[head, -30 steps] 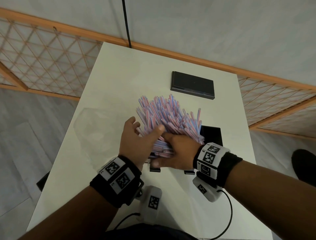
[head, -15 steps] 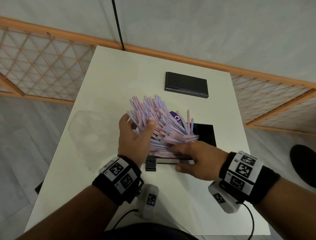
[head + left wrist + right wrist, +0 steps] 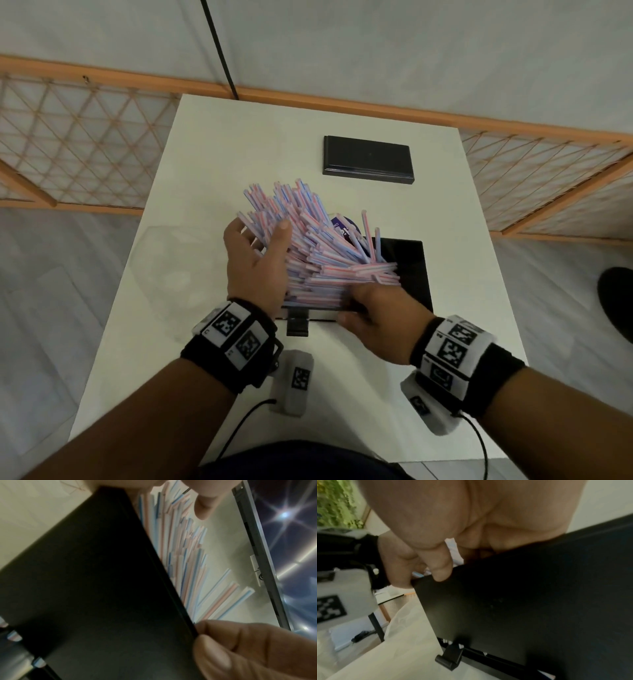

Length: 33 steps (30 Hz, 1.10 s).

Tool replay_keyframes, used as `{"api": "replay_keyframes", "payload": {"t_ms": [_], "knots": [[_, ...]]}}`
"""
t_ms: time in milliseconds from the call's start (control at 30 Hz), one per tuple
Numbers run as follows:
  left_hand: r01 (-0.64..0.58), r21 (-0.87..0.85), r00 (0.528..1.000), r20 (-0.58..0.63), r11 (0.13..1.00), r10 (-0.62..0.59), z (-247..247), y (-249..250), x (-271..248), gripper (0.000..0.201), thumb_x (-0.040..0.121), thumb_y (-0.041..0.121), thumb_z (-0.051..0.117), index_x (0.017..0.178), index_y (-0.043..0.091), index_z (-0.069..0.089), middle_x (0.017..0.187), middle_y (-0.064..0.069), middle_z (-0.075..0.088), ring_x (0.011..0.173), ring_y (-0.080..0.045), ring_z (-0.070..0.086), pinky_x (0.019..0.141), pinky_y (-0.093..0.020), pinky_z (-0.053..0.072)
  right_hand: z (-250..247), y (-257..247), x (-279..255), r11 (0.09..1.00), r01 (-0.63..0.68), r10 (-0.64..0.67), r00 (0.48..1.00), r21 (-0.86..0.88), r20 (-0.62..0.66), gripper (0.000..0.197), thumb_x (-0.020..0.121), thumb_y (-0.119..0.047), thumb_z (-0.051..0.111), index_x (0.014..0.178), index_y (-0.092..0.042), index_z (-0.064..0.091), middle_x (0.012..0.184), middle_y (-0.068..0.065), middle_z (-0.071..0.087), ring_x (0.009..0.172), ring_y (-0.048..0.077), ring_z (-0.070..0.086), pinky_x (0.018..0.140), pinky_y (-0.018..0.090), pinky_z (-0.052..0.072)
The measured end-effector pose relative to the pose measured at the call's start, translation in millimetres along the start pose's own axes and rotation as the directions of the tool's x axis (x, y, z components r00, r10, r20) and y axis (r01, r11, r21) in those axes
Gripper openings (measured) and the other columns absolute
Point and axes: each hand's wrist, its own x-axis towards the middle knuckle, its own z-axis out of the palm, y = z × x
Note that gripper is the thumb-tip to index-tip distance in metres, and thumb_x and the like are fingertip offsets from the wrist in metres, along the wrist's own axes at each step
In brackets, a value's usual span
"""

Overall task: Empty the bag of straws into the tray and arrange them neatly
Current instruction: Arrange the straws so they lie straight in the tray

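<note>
A heap of pink, blue and white striped straws (image 3: 308,246) fans out of the black tray (image 3: 407,270) in the middle of the white table (image 3: 239,137), its far ends sticking up past the tray's left and back. My left hand (image 3: 255,263) grips the left side of the heap, thumb on top and fingers round the outside. My right hand (image 3: 380,311) sits at the tray's near wall. Its thumb presses the outer wall (image 3: 522,601) while its fingers curl over the rim among the straw ends, tips hidden. The empty clear bag (image 3: 171,260) lies flat at the left.
A flat black lid or box (image 3: 368,159) lies at the back of the table. A purple label (image 3: 342,228) shows behind the straws. A small black latch (image 3: 297,323) juts from the tray's near wall. Orange lattice fencing runs behind the table.
My right hand has slid right along the tray's near wall, out of the heap. The straws have spread lower and rightward. My left hand stays on the left side of the heap.
</note>
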Motion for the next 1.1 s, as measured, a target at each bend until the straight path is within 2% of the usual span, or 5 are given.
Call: {"api": "replay_keyframes", "payload": {"t_ms": [133, 233, 567, 933, 1100], "knots": [[0.08, -0.046, 0.996, -0.023, 0.996, -0.081, -10.0, 0.9, 2.5, 0.089, 0.08, 0.054, 0.073, 0.148, 0.013, 0.035, 0.143, -0.009, 0.056, 0.128, -0.023, 0.058, 0.1, -0.037, 0.053, -23.1, 11.7, -14.2, 0.997, -0.078, 0.079, 0.975, 0.012, -0.208, 0.035, 0.085, -0.043, 0.07, 0.068, -0.024, 0.046, 0.059, -0.007, 0.052, 0.055, 0.009, 0.046, 0.057, 0.027, 0.035], [0.115, -0.048, 0.993, -0.021, 0.992, -0.116, -10.8, -1.9, -1.0, 0.067, 0.099, 0.038, 0.061, 0.152, 0.012, 0.03, 0.144, -0.008, 0.053, 0.123, -0.023, 0.056, 0.086, -0.023, 0.048, -36.2, 21.5, -7.9, 0.982, -0.184, 0.186, 0.932, 0.038, -0.312, 0.032, 0.079, -0.038, 0.077, 0.09, -0.022, 0.053, 0.077, -0.006, 0.061, 0.07, 0.018, 0.056, 0.064, 0.027, 0.035], [0.105, -0.137, 0.994, 0.045, 0.985, -0.099, -0.5, 1.3, -12.1, 0.044, 0.104, 0.019, 0.054, 0.141, 0.002, 0.039, 0.103, 0.005, 0.067, 0.078, 0.001, 0.073, 0.062, -0.014, 0.055, -39.3, 5.5, 42.7, 0.989, -0.096, 0.067, 0.971, -0.114, -0.231, 0.021, 0.09, -0.031, 0.065, 0.106, -0.02, 0.073, 0.092, 0.004, 0.06, 0.093, 0.028, 0.057, 0.072, 0.028, 0.035], [0.145, -0.137, 0.989, 0.032, 0.98, -0.142, -2.5, 1.0, -11.3, 0.046, 0.103, 0.025, 0.056, 0.142, 0.007, 0.04, 0.108, 0.003, 0.066, 0.08, -0.004, 0.073, 0.062, -0.017, 0.057, -43.1, -7.5, 35.5, 0.994, -0.01, 0.05, 0.921, 0.106, -0.385, 0.025, 0.076, -0.033, 0.083, 0.096, -0.024, 0.07, 0.087, -0.006, 0.062, 0.077, 0.015, 0.059, 0.07, 0.025, 0.041], [0.14, -0.127, 0.99, 0.014, 0.982, -0.139, -3.9, 2.2, -11.9, 0.045, 0.103, 0.028, 0.055, 0.14, 0.008, 0.04, 0.114, -0.002, 0.067, 0.097, -0.013, 0.073, 0.074, -0.023, 0.059, -47.9, 9.7, 29.0, 0.97, -0.236, 0.241, 0.933, 0.05, -0.266, 0.057, 0.067, -0.04, 0.087, 0.109, -0.021, 0.053, 0.101, -0.003, 0.061, 0.091, 0.021, 0.06, 0.075, 0.026, 0.042]]}}
